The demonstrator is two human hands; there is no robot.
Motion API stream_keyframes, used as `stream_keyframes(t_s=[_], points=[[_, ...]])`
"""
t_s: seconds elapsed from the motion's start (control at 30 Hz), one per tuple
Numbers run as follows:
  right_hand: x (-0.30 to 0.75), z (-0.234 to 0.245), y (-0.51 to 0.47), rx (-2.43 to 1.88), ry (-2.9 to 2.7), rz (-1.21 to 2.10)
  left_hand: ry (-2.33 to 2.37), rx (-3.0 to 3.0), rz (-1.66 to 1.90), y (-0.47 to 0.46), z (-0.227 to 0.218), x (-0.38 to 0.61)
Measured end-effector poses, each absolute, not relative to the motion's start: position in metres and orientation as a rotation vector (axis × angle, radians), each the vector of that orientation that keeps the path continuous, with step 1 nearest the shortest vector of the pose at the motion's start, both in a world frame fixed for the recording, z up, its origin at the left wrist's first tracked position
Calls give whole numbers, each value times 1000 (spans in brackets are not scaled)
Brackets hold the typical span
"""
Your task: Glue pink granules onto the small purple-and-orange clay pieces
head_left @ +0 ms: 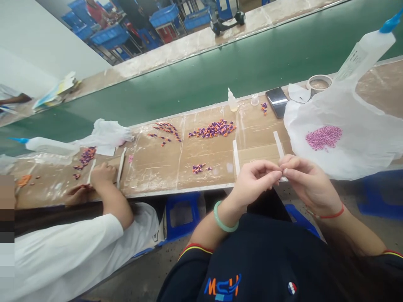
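My left hand (256,182) and my right hand (304,178) meet in front of me at the table's near edge. Both are closed in a pinch, fingertips touching around something too small to make out. Just beyond them, two white strips (236,155) lie on the brown table covering. To the right, a heap of small pink pieces (324,137) rests on a white plastic sheet (362,126). Left of my hands sit a small cluster of purple and orange pieces (198,168) and a larger pile of purple and orange pieces (217,128) behind it.
A small dropper bottle (232,102), a black phone (277,102), a tape roll (319,83) and a large white bottle (365,54) line the back. On the left, a co-worker's hand (103,174) rests on the same table. A green conveyor belt (189,88) runs behind.
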State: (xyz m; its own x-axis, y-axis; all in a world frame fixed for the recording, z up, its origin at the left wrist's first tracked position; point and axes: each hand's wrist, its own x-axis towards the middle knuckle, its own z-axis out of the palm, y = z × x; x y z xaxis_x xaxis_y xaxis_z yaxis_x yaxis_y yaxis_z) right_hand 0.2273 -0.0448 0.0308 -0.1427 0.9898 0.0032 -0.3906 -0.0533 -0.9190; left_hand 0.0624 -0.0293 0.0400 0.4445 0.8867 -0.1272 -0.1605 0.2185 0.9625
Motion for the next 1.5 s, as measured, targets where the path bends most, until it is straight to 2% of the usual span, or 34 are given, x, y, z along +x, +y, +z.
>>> stream_keyframes(t_s=[0.13,0.33,0.53,0.73,1.07,1.17,1.37,1.5], points=[[228,29,-46,-909,-1095,1372,839,1084,842,-28,37,59],[236,31,-47,-962,-1486,938,814,1107,782,-25,36,56],[234,35,-47,-942,-1646,663,827,1152,929,-28,39,61],[233,37,-50,-974,-1592,873,947,1508,1092,-33,47,59],[231,52,-46,-1088,-1887,736,961,1817,1004,-31,51,47],[227,50,-45,-1088,-1876,721,966,1775,959,-29,53,45],[226,45,-42,-993,-1773,1005,889,1408,982,-27,47,30],[228,44,-30,-980,-1890,947,928,1201,1033,-27,29,4]])
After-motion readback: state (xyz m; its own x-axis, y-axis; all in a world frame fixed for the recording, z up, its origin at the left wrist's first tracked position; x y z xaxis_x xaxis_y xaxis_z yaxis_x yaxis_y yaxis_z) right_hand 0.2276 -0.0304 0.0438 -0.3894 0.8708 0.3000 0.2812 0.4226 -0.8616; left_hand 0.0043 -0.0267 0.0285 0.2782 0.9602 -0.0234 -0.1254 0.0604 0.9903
